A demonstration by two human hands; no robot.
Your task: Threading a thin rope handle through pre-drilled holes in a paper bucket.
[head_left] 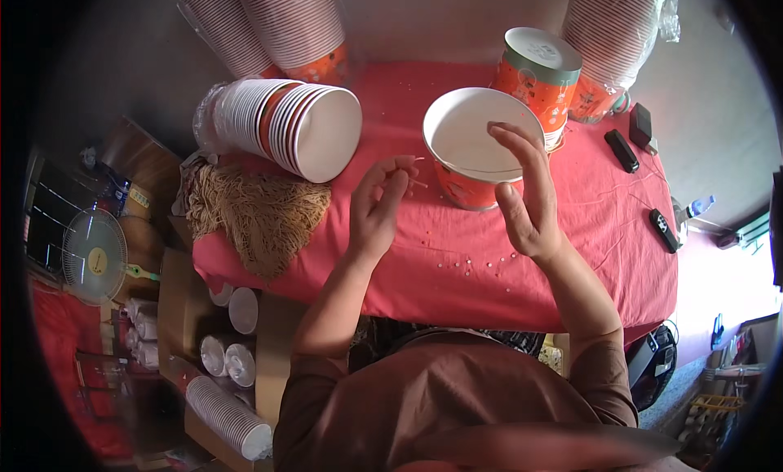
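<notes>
Pinching perhaps string (418, 183), left fingers (397, 178).

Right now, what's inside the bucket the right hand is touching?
The paper bucket looks bare white inside. The right hand rests on its rim and covers part of the near wall.

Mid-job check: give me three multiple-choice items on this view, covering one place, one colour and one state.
1. Where does the heap of tan string lie?
A. left table edge
B. inside the bucket
C. on the floor

2. What colour is the tablecloth?
A. blue
B. red
C. white

3. How does the paper bucket by the right hand sit?
A. flat upside down
B. crushed
C. tilted, mouth toward the person

Answers: 1 A, it drapes over the left edge; 2 B, the cloth is red; 3 C, its white inside shows.
</notes>
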